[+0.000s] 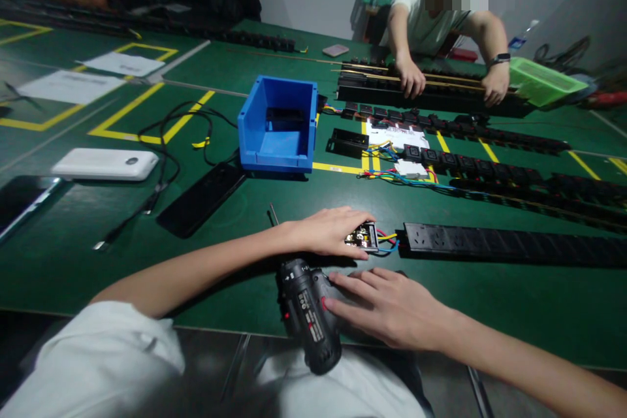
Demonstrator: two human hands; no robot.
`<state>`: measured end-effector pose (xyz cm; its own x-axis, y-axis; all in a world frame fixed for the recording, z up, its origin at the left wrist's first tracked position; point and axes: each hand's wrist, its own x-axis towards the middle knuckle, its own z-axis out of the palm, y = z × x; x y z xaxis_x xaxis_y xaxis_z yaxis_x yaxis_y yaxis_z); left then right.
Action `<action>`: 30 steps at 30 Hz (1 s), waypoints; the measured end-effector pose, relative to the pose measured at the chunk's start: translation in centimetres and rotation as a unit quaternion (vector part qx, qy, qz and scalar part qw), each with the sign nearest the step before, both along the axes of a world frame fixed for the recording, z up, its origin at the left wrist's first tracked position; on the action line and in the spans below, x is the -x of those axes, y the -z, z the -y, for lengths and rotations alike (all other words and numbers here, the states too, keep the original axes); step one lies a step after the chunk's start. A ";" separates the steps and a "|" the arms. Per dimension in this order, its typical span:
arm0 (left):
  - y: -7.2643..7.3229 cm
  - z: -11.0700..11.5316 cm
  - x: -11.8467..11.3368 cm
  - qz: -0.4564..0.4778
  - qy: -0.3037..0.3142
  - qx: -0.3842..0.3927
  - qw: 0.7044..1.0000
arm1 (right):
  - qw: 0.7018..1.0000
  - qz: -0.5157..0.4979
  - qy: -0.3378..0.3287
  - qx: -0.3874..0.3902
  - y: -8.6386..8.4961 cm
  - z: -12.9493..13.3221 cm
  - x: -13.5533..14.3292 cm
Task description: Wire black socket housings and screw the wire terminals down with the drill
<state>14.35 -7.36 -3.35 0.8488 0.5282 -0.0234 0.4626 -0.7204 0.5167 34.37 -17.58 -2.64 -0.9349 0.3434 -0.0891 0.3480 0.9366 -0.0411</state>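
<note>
1. The long black plastic power strip (514,245) lay across the green matted surface (73,261), and everything here is placed from it. At its near end sat a small black end module with exposed brass contacts (363,236), joined to the strip by short red, yellow and blue wires (389,238).

2. The left hand (330,230) lay flat over that end module, fingers spread and loose, pressing it down rather than gripping it.

3. The right hand (386,304) rested open on the black cordless electric screwdriver (308,320), which lay on its side just in front of the strip's near end, at the surface's edge. The fingers touched the tool's body without closing round it.

4. As a judgement, the step in hand was steadying the wired end module while reaching for the driver. The next move would call for a full grasp of the driver and lining its bit up with the module, with the left hand kept clear.

5. Behind the strip stood a blue plastic parts bin (278,124); beyond it, another person's hands (410,78) worked on similar black strips.
</note>
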 end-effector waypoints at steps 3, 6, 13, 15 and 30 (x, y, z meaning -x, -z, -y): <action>-0.1 0.1 -0.1 -0.009 0.006 -0.019 1.000 | 1.000 -0.011 0.014 -0.005 0.3 0.2 0.3; -0.1 0.2 -0.2 -0.027 -0.001 -0.044 0.999 | 0.999 -0.017 0.031 -0.014 0.5 0.5 0.7; -0.2 0.6 -0.2 -0.059 -0.019 -0.117 0.991 | 0.996 -0.055 0.066 -0.027 1.1 1.1 2.1; -0.5 0.6 0.0 -0.068 -0.016 -0.125 0.990 | 0.994 -0.070 0.073 -0.031 1.2 1.1 2.6; -1.9 0.0 1.5 -0.100 0.007 -0.100 0.990 | 0.982 -0.154 0.074 -0.076 1.5 0.0 5.6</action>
<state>12.82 -7.39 -1.46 0.8448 0.5279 -0.0874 0.5308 -0.8061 0.2615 28.74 -17.62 -4.18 -0.8487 0.4644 0.2530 0.4732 0.8805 -0.0290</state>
